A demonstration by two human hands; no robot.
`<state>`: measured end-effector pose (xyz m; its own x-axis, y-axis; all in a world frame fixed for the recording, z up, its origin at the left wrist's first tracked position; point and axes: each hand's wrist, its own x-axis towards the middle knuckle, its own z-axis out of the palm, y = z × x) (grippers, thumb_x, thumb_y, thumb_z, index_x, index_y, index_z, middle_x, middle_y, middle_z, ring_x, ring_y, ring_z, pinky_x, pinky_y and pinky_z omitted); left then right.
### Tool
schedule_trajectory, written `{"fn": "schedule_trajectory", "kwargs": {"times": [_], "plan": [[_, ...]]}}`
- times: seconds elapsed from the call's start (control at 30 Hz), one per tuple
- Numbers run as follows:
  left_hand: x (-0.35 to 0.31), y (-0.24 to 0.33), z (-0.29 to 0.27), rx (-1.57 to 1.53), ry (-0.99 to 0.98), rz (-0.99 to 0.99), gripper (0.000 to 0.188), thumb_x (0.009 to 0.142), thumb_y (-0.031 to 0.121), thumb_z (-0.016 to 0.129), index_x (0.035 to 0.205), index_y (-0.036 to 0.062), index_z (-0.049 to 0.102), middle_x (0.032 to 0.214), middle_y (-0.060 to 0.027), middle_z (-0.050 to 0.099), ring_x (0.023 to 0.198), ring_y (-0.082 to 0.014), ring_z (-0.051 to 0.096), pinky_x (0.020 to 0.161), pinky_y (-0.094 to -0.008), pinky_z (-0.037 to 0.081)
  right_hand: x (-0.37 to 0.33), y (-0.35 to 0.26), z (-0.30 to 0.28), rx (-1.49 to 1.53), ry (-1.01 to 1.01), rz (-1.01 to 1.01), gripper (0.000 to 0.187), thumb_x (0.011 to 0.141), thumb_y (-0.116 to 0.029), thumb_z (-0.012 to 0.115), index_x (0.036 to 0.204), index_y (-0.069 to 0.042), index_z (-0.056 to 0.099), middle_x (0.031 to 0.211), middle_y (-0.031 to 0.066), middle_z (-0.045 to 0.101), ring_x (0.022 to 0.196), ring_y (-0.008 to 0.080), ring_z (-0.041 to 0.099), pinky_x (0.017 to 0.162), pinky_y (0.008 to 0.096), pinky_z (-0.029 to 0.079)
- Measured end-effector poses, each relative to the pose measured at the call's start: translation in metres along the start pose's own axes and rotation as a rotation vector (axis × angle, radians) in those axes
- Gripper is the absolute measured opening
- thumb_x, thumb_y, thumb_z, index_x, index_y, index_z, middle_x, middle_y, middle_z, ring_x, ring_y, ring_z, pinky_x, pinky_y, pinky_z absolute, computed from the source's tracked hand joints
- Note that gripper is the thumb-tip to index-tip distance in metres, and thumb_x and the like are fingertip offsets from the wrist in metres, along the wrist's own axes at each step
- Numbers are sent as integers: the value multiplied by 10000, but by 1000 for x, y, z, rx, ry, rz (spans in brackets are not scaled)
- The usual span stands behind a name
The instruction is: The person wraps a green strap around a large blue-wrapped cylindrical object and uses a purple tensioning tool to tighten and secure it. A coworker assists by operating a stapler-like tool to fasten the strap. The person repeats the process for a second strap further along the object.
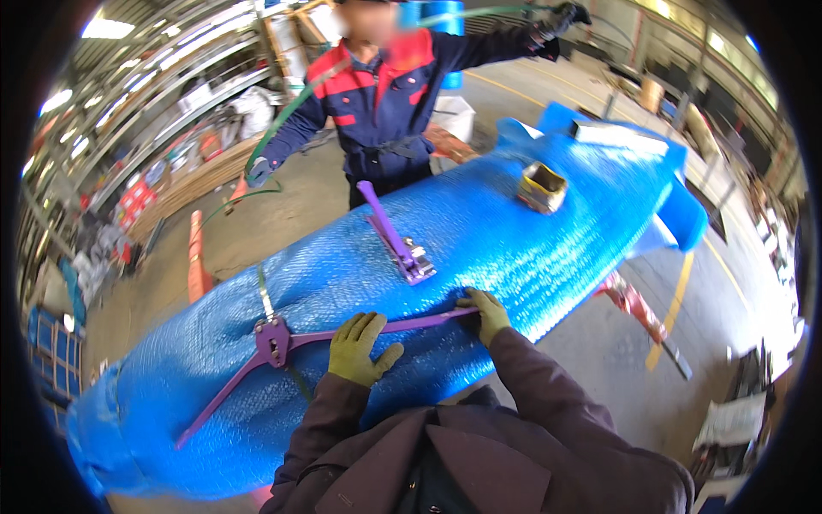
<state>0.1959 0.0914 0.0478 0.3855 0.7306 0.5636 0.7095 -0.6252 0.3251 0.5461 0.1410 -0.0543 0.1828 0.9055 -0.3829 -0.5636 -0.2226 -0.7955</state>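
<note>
A long bundle wrapped in blue bubble wrap (514,231) lies across in front of me. On it rests a purple long-handled strap sealer (276,341), its jaws on a green strap (264,291). My left hand (360,347), in a yellow-green glove, lies flat on the wrap beside the tool's upper handle. My right hand (486,313), also gloved, rests on the end of that handle (428,320). A purple strap tensioner (396,240) sits further up the bundle.
Across the bundle a person in a navy and red jacket (385,94) holds a green strap (291,107) stretched between both gloved hands. A small metal box (541,187) sits on the wrap. Orange trestles (199,257) carry the bundle. Racks stand at left.
</note>
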Motion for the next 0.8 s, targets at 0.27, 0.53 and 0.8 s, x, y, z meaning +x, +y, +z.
{"fn": "schedule_trajectory", "kwargs": {"times": [0.27,0.53,0.8], "plan": [[15,27,64,95,-220,10,713,977,475,858,1554,99,672,1556,-196,695,1513,-432,575,1314,-586,382,-3,0,5,-183,54,-72,518,1129,-416,735,1460,-19,702,1264,173,809,1101,262,769,1002,427,628],[-1,27,90,174,-141,-4,657,940,414,889,1499,120,709,1517,-136,719,1496,-389,586,1332,-586,360,-68,-60,-38,-805,-36,-327,617,1128,-387,739,1604,-11,623,1248,125,786,1140,222,758,1048,382,593],[-6,55,120,347,-48,-121,694,948,407,875,1539,107,668,1576,-152,676,1547,-422,544,1365,-620,292,-95,-175,-168,-550,257,-493,569,1139,-285,759,1587,42,631,1298,80,786,1136,123,718,991,295,585]]}}
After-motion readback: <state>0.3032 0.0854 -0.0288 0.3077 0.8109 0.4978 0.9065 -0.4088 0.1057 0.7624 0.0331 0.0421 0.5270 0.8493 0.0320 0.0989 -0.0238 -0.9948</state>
